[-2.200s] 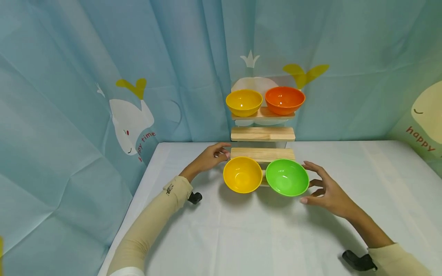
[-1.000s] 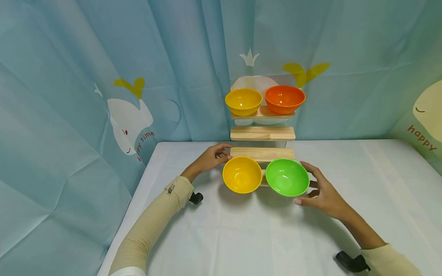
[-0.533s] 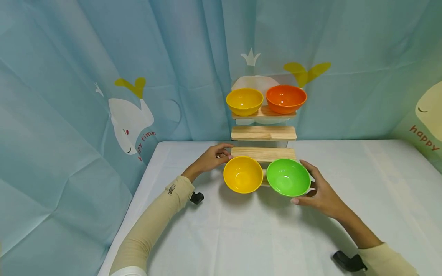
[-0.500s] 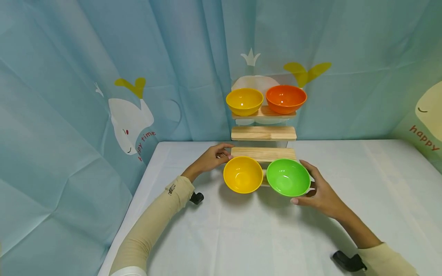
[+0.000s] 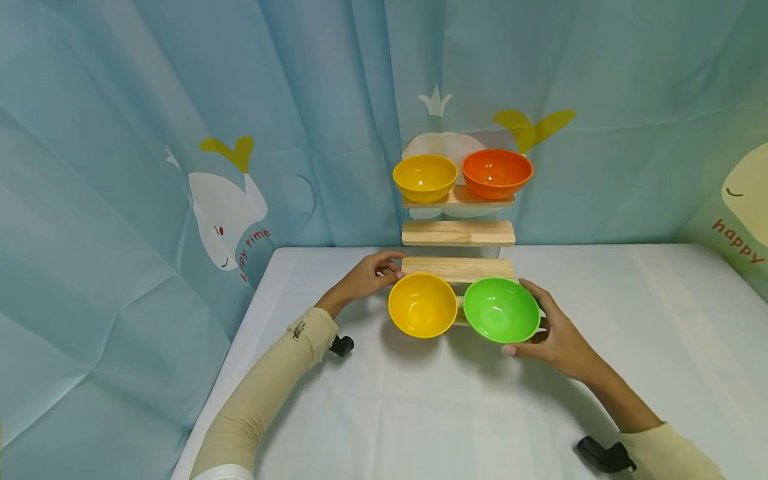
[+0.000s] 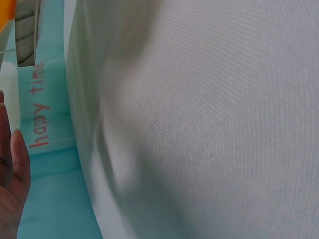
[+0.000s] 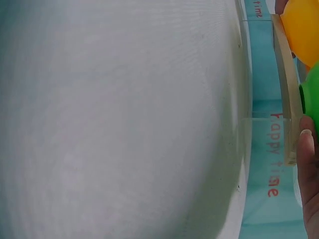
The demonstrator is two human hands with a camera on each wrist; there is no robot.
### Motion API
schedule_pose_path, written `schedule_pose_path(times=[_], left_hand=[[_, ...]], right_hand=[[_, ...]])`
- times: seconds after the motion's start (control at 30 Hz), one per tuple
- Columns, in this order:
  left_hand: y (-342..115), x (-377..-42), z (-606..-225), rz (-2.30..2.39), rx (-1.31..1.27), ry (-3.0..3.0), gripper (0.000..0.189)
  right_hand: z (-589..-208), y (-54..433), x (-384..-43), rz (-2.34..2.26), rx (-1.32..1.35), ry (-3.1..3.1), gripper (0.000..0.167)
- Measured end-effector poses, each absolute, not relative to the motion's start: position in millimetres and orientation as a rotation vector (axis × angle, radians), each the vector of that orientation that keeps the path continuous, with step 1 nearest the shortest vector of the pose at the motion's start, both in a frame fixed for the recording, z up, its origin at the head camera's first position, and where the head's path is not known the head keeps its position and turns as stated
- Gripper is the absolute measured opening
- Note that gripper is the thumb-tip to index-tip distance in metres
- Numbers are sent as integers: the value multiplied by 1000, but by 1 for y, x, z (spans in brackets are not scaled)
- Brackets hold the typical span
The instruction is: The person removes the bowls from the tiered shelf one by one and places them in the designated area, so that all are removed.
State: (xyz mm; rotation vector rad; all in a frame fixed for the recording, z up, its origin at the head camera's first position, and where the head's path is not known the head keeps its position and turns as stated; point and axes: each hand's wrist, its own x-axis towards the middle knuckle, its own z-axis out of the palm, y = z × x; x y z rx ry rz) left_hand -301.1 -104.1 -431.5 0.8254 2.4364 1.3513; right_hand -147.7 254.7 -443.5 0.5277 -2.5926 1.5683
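In the head view a green bowl stands at the right of the lowest step of a wooden tiered rack. My right hand holds it, thumb at the front and fingers round the right side. The right wrist view shows the thumb against the green bowl's side. A yellow bowl sits to its left. Beside that bowl, at the rack's left end, is my left hand, its thumb and index finger reaching to the step's edge. Whether it touches the rack or bowl I cannot tell.
On the top step stand another yellow bowl and an orange bowl. The rack is on a white-covered table, close to a blue curtain. Black devices are strapped near both wrists.
My right hand has moved left and closed round the green bowl's right side. The left hand has shifted slightly right towards the rack. All the bowls stay where they were.
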Motion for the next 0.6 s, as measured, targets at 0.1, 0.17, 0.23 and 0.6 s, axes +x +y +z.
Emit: schedule_pose_path(times=[0.1, 0.17, 0.23, 0.6], left_hand=[[-104, -301, -431, 1350, 823, 2447, 44], [-104, -301, -430, 1350, 827, 2450, 44], [-105, -301, -430, 1344, 834, 2456, 44], [-106, -298, -427, 1293, 864, 2461, 48]], right_hand=[[-443, 255, -148, 1567, 538, -2593, 116], [-443, 254, -148, 1565, 544, -2591, 116], [-443, 254, -149, 1568, 545, -2588, 115], [-443, 253, -147, 1551, 530, -2584, 111]])
